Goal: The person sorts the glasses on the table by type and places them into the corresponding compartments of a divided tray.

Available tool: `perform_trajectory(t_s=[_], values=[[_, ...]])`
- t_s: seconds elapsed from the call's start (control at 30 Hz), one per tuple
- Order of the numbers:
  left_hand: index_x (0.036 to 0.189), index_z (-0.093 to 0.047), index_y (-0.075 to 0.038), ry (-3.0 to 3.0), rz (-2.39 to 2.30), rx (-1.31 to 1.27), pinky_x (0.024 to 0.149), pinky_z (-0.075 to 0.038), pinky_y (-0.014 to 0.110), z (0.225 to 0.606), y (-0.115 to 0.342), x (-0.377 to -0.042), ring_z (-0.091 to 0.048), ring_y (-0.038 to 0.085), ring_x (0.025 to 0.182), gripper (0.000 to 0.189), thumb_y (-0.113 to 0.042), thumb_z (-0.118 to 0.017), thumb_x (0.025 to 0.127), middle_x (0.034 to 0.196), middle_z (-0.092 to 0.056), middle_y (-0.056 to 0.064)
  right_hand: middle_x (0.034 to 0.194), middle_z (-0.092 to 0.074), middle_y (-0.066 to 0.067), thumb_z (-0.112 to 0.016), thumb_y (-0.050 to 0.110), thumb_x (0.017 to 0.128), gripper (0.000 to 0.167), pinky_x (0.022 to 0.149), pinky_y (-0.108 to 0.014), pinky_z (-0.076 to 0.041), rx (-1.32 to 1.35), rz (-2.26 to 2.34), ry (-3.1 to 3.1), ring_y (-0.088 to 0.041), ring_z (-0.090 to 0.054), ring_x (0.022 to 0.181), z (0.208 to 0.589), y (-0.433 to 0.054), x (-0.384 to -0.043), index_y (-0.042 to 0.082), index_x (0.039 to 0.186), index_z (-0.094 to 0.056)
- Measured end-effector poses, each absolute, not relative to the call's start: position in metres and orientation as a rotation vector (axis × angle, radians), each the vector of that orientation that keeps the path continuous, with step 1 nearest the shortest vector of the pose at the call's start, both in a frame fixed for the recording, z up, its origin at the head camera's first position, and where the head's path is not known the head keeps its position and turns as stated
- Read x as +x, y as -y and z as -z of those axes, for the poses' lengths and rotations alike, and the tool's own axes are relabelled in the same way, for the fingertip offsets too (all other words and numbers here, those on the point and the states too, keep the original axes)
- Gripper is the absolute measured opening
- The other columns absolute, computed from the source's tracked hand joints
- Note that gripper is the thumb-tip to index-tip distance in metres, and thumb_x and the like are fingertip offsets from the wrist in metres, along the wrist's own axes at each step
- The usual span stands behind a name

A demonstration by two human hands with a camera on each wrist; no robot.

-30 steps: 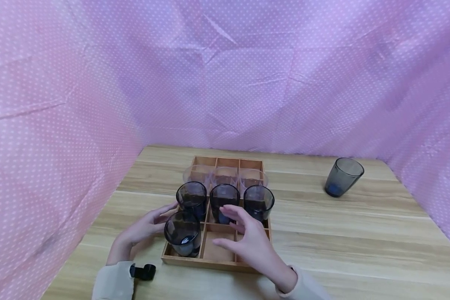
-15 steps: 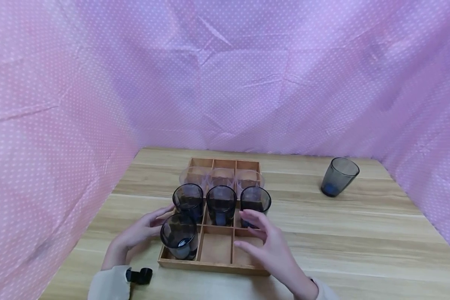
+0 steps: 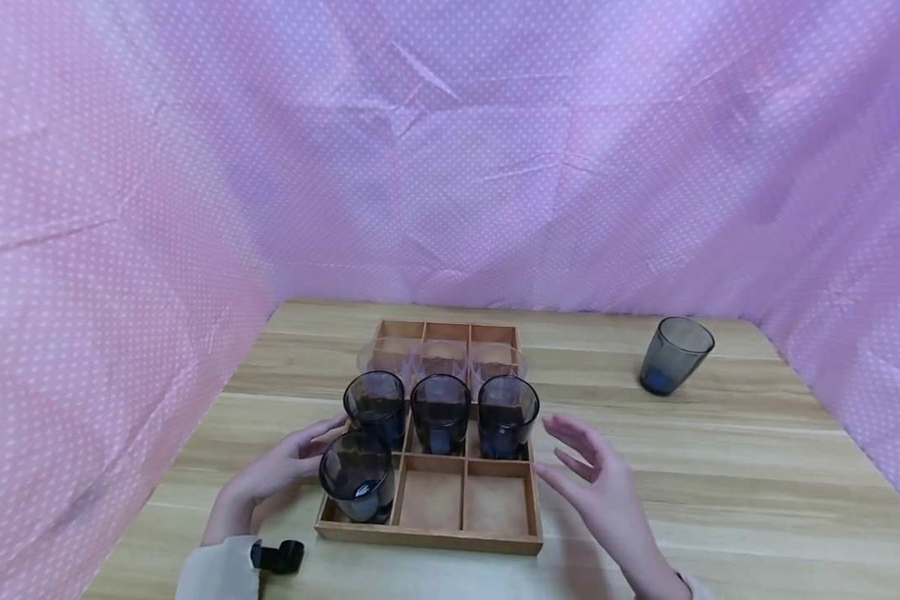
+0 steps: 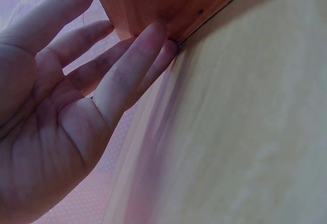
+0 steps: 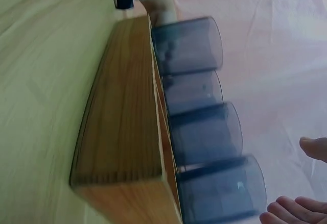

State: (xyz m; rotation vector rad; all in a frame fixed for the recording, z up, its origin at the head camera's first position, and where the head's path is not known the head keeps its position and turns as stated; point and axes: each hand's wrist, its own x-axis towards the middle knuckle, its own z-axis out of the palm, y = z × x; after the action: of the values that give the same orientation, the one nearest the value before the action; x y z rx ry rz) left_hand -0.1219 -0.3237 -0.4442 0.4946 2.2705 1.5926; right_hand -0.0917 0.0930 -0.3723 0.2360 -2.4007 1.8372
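Note:
A wooden divided tray (image 3: 427, 537) stands on the table, with several smoked-grey glasses in it. One glass (image 3: 356, 477) is in the front-left compartment; three more, including the right one (image 3: 507, 417), fill the row behind. Fingertips of my left hand (image 3: 273, 475) touch the tray's left wall, and the left wrist view shows those fingers (image 4: 115, 78) against the wood, fairly straight. My right hand (image 3: 600, 483) hovers just right of the tray with fingers spread and nothing in them. In the right wrist view the tray (image 5: 120, 117) shows its side wall, with glasses rising above it.
Clear cups (image 3: 442, 357) stand in a row behind the grey glasses. Another grey glass (image 3: 675, 357) stands apart at the right rear of the table (image 3: 720, 467). Pink dotted cloth (image 3: 450, 167) hangs around the back and sides.
My right hand has moved right, from over the tray's middle compartments to beyond its right wall. The left hand stays at the tray's left side. The glasses have kept their places.

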Motion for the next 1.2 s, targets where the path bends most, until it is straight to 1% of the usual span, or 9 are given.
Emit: perform_trajectory(t_s=[0.1,0.23,0.33,0.57,0.73,0.87,1.0,1.1,1.2], values=[[0.152,-0.021,0.003,-2.267,-1.594,0.491,0.094,-0.042,0.011,0.443,0.323,-0.122,-0.044,-0.019,0.116,0.066,-0.017,-0.055,0.098,0.153,-0.021,0.035,0.128,-0.064,0.003,-0.077,0.003,0.079,0.057,0.090,-0.011,-0.050,0.185,-1.818,2.365,0.013,-0.055,0.109,0.375,-0.107,-0.093,0.000,0.130,-0.052],[0.152,-0.021,0.003,-2.270,-1.588,0.483,0.094,-0.042,0.011,0.443,0.323,-0.123,-0.044,-0.020,0.116,0.067,-0.017,-0.056,0.098,0.154,-0.020,0.034,0.117,-0.059,0.029,-0.074,0.002,0.082,0.056,0.088,-0.006,-0.048,0.054,-1.821,2.306,0.015,-0.055,0.110,0.378,-0.127,-0.096,0.002,0.132,-0.049],[0.151,-0.021,0.004,-2.274,-1.584,0.493,0.094,-0.042,0.011,0.444,0.324,-0.123,-0.044,-0.019,0.117,0.067,-0.017,-0.055,0.098,0.153,-0.021,0.035,0.115,-0.061,0.028,-0.073,0.000,0.083,0.054,0.087,-0.005,-0.048,-0.052,-1.869,2.227,0.015,-0.056,0.109,0.379,-0.140,-0.100,0.004,0.131,-0.049],[0.151,-0.021,0.003,-2.274,-1.585,0.492,0.094,-0.042,0.012,0.445,0.324,-0.123,-0.046,-0.018,0.116,0.067,-0.018,-0.056,0.098,0.151,-0.026,0.036,0.108,-0.065,0.025,-0.074,-0.005,0.080,0.051,0.082,-0.003,-0.048,-0.307,-1.911,2.034,0.014,-0.059,0.103,0.382,-0.161,-0.104,0.018,0.121,-0.055],[0.151,-0.022,0.002,-2.279,-1.580,0.500,0.094,-0.043,0.013,0.445,0.325,-0.123,-0.046,-0.017,0.116,0.066,-0.018,-0.055,0.098,0.151,-0.024,0.037,0.107,-0.064,0.023,-0.076,-0.002,0.079,0.056,0.080,-0.002,-0.048,-0.438,-1.915,1.969,0.012,-0.058,0.102,0.384,-0.172,-0.105,0.010,0.129,-0.054],[0.152,-0.022,0.002,-2.284,-1.575,0.484,0.094,-0.042,0.012,0.443,0.325,-0.123,-0.046,-0.018,0.116,0.067,-0.019,-0.056,0.098,0.152,-0.025,0.036,0.114,-0.062,0.018,-0.078,0.004,0.080,0.065,0.081,0.000,-0.046,-0.511,-1.897,1.997,0.010,-0.056,0.105,0.383,-0.178,-0.110,0.005,0.137,-0.049],[0.152,-0.022,0.001,-2.289,-1.558,0.456,0.094,-0.040,0.010,0.442,0.324,-0.122,-0.045,-0.019,0.115,0.068,-0.020,-0.056,0.098,0.153,-0.026,0.033,0.120,-0.058,0.013,-0.078,0.008,0.081,0.067,0.081,0.002,-0.044,-0.541,-1.849,2.059,0.006,-0.053,0.112,0.382,-0.184,-0.117,0.005,0.140,-0.046],[0.152,-0.021,0.002,-2.295,-1.550,0.453,0.094,-0.040,0.011,0.441,0.324,-0.121,-0.044,-0.018,0.115,0.068,-0.021,-0.056,0.098,0.152,-0.027,0.034,0.132,-0.056,0.005,-0.076,0.015,0.084,0.069,0.082,0.003,-0.043,-0.560,-1.730,2.176,0.002,-0.052,0.120,0.381,-0.188,-0.124,0.006,0.143,-0.043],[0.152,-0.021,0.001,-2.290,-1.557,0.442,0.094,-0.040,0.010,0.441,0.324,-0.122,-0.044,-0.017,0.116,0.068,-0.022,-0.056,0.098,0.152,-0.028,0.033,0.145,-0.051,-0.006,-0.074,0.023,0.086,0.072,0.090,-0.001,-0.043,-0.578,-1.595,2.299,-0.007,-0.049,0.130,0.379,-0.194,-0.133,0.007,0.147,-0.038]])
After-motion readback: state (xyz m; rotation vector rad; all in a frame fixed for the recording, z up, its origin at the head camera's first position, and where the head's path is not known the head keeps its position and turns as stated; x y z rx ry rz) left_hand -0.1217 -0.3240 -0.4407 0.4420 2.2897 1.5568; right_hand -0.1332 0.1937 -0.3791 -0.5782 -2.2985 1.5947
